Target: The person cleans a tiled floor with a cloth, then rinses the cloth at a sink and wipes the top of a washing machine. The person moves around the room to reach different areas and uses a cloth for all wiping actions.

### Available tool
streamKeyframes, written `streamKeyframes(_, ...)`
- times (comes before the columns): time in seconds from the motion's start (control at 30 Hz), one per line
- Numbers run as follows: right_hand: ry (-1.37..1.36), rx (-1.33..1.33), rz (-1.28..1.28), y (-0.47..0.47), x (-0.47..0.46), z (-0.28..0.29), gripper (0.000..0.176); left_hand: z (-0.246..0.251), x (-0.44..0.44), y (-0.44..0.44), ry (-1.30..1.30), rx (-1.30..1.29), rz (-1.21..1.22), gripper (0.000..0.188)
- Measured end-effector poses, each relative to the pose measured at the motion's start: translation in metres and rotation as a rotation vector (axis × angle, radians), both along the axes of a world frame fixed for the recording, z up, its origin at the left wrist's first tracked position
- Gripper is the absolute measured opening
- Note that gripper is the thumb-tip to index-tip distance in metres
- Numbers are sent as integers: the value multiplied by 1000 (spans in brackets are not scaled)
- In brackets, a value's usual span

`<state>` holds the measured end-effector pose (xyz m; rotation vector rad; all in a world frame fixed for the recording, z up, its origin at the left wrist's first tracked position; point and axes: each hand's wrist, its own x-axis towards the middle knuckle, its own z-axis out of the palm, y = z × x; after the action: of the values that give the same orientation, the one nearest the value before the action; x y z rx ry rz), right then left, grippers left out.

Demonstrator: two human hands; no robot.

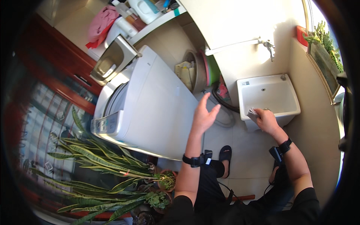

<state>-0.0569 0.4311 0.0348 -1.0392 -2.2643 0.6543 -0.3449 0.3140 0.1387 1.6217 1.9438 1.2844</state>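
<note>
My right hand (266, 121) is closed on a small folded grey cloth (253, 114), held at the front edge of a white utility sink (268, 94). My left hand (206, 117) is raised with thumb and fingers apart and holds nothing. It is in front of the side of a white top-loading washing machine (160, 104), whose lid (115, 60) stands up. Over the sink a metal tap (269, 48) sticks out from the wall. Both wrists wear black straps with small devices.
Snake plants (95, 157) and small potted plants (166, 180) stand at the lower left. Basins (212, 69) and a grey hose (225, 123) lie between washer and sink. A shelf (160, 22) holds bottles. A planter (323, 64) sits at the window, right.
</note>
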Motion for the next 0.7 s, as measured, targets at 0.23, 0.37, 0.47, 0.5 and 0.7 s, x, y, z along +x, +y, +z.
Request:
streamKeyframes(0.23,-106,-93,97,-12,-15,-1,33,95,-44,-111,504,158,285,52)
streamKeyframes(0.37,-94,-73,180,-26,-22,9,33,93,-24,-180,123,52,215,52)
streamKeyframes(0.47,-7,-76,222,-43,-17,17,33,84,-17,-224,39,0,209,55)
streamKeyframes(0.5,26,-115,216,-51,-13,20,32,81,-17,-236,-8,8,195,55)
streamKeyframes(0.7,421,-674,207,-105,23,35,35,67,-24,-291,-96,-2,204,56)
